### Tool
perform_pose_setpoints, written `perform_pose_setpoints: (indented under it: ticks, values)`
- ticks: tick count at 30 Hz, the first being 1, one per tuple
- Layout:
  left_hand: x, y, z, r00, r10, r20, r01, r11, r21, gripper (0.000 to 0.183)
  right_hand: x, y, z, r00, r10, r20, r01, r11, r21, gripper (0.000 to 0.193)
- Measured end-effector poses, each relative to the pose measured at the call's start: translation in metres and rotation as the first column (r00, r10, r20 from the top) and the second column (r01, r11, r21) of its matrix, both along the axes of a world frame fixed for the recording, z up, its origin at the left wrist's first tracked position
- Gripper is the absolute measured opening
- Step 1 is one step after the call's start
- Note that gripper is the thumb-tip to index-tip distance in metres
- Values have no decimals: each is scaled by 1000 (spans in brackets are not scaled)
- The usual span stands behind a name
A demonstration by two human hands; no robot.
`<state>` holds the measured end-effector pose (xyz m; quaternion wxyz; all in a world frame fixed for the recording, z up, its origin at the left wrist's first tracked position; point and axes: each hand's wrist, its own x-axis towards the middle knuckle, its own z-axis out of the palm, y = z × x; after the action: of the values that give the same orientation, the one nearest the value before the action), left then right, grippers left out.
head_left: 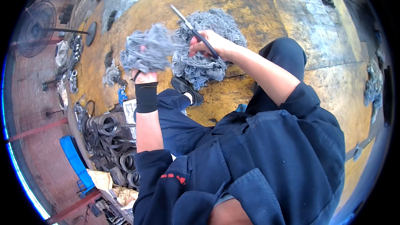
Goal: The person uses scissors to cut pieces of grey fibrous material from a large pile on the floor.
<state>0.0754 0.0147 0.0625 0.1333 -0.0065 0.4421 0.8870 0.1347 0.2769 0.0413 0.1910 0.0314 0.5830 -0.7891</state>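
1. The left hand (146, 76), left of centre in the frame, holds a loose grey fibre bundle (151, 52). Its fingers appear to clasp it, though the strands hide most of them. The bundle is blurred, so its finer edges are unclear.
2. The right hand (210, 43), just above the middle of the frame, has its fingers clamped on a bladed tool (197, 34) with a black handle, probably scissors. Whether those fingers also pinch any strands I cannot tell.
3. The key relation: the bundle lies left of the right hand's fingers and a little lower in the frame. The tool's long axis runs diagonally, handle at lower right, tip toward the upper left, so the blade points past the bundle's upper right side rather than straight into it. The tip stands apart from the fibre.
4. The bundle is roundish, with no clear long axis. The left hand sits under its lower edge in the frame and is plainly nearer to it.
5. A larger grey fibre pile (223, 27) lies on the stained yellow floor (258, 12), upper centre. The right hand is nearer to this one, overlapping it in view.
6. A black shoe (182, 86) shows just below the pile; metal rings (102, 127) crowd the lower left.
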Motion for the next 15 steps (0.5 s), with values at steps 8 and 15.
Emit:
perform_pose_setpoints:
  ticks: [8, 15]
  values:
    - [-19, -30, -53, 973, -62, -221, -97, 760, -642, 29, 7, -11, 12, 932, 318, -176, -290, 942, 168, 25]
    - [36, 12, -14, 556, -831, 18, 569, 365, -737, 26, -7, -11, -19, 870, 329, -366, -139, 877, 460, 27]
